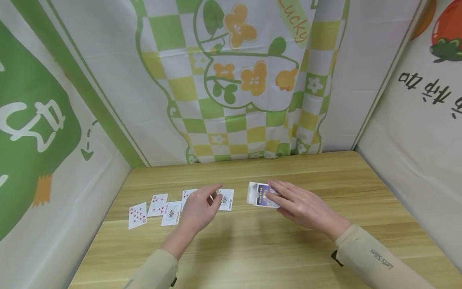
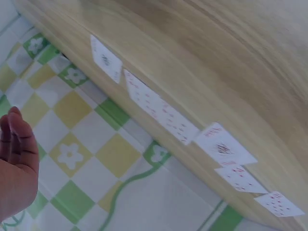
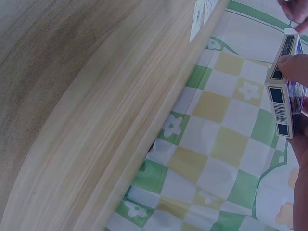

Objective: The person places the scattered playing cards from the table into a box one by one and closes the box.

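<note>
My right hand [image 1: 301, 204] grips a small playing card box [image 1: 265, 196]. Its white flap stands out at the end facing the left hand. In the right wrist view the thumb lies along the box's narrow side [image 3: 284, 89], above a barcode. My left hand [image 1: 200, 208] is raised over the row of cards, fingers loosely bent, nothing visible in them. Under and beside it lie a joker [image 1: 226, 199], a seven of diamonds [image 1: 187, 195] partly hidden by the hand, and another joker [image 1: 171, 213]. Farther left are a four [image 1: 157, 204] and an eight of diamonds [image 1: 138, 215].
The wooden table [image 1: 252, 253] carries the cards along its far left part. A green and yellow checked cloth [image 1: 234, 120] hangs behind its back edge. Printed fabric walls stand at the left [image 1: 90, 172] and right [image 1: 408, 148].
</note>
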Demonstrator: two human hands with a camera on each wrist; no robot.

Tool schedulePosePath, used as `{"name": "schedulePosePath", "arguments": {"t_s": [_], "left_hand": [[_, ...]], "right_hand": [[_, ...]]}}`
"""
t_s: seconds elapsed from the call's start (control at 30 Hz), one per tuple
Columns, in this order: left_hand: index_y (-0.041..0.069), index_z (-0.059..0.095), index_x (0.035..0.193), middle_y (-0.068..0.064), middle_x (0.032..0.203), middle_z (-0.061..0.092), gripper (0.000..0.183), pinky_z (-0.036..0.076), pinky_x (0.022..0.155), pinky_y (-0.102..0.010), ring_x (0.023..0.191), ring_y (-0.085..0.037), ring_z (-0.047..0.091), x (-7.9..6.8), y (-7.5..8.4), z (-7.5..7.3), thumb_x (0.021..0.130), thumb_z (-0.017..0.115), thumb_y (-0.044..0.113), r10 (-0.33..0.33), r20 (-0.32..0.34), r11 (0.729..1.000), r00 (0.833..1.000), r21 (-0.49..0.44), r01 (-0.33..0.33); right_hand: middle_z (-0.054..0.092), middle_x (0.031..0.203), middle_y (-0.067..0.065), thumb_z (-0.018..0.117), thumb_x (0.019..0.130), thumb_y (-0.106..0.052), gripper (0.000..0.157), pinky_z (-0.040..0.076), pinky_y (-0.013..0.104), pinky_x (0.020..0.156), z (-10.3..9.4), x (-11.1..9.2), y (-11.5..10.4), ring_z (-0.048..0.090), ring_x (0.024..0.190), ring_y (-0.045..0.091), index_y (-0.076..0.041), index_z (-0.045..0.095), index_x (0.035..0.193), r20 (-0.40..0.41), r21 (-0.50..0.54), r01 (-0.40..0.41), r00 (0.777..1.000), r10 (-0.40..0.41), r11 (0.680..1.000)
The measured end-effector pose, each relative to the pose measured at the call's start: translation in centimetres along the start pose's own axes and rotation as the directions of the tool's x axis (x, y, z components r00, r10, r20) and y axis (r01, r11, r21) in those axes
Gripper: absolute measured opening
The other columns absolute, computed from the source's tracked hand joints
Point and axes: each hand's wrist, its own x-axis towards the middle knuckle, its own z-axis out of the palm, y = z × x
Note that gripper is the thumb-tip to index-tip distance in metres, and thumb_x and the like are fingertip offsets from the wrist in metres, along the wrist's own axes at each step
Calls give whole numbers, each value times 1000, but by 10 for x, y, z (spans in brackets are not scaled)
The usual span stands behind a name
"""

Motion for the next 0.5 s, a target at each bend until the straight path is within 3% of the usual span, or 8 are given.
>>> {"name": "schedulePosePath", "arguments": {"t_s": [0.1, 0.2, 0.27, 0.37, 0.5], "left_hand": [[8, 71, 125, 0, 88, 69, 33, 56, 69, -31, 79, -15, 66, -2, -15, -6, 93, 68, 13, -129, 51, 991, 990, 29, 127], [8, 66, 133, -5, 102, 70, 40, 58, 78, -41, 92, -24, 68, -5, -30, -11, 95, 68, 20, -236, 92, 971, 967, 64, 231], [8, 61, 138, -9, 113, 69, 46, 58, 85, -47, 101, -29, 67, -7, -41, -14, 96, 68, 25, -294, 114, 954, 949, 96, 284], [8, 56, 142, -14, 127, 65, 51, 54, 95, -55, 115, -36, 62, -11, -56, -18, 97, 67, 29, -348, 130, 934, 928, 127, 333], [6, 53, 144, -20, 138, 58, 55, 45, 107, -61, 129, -43, 52, -16, -73, -25, 98, 65, 31, -377, 132, 920, 917, 171, 353]], "right_hand": [[52, 150, 20, 66, 101, -20, 45, 59, 46, 96, 1, -1, 0, 61, 127, 33, -8, 59, 143, 0, 3, 2, 1000, -2, 1000], [53, 150, 19, 48, 108, -27, 42, 59, 46, 96, 2, -2, 1, 61, 127, 33, -8, 59, 143, -9, 6, 8, 1000, -8, 1000], [54, 149, 20, 44, 109, -28, 42, 59, 46, 95, 3, -2, 1, 62, 126, 33, -8, 59, 143, -16, 4, 14, 1000, -14, 1000], [56, 147, 21, 41, 109, -28, 44, 59, 47, 95, 4, -3, 2, 62, 125, 33, -7, 59, 142, -23, 3, 19, 1000, -19, 1000], [56, 146, 22, 42, 109, -28, 43, 59, 47, 96, 4, -3, 2, 62, 126, 34, -7, 60, 142, -21, 7, 17, 1000, -17, 1000]]}}
